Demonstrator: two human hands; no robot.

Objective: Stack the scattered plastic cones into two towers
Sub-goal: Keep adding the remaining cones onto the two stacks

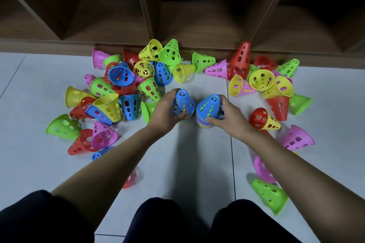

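Two short towers of nested perforated cones stand side by side on the white tiled floor, each topped by a blue cone. My left hand (166, 109) grips the left tower (183, 102) around its lower part. My right hand (223, 113) grips the right tower (210, 107), which leans slightly left. Coloured rims of several stacked cones show under each blue top. Loose cones lie scattered around: a dense left pile (118, 85), a right group (264, 83), all in red, yellow, green, pink and blue.
A dark wooden shelf unit (187, 16) with open compartments runs along the back, its base touching the farthest cones. A green cone (269, 193) and a pink cone (262, 167) lie near my right forearm. A red cone (130, 180) sits under my left forearm. My knees fill the bottom edge.
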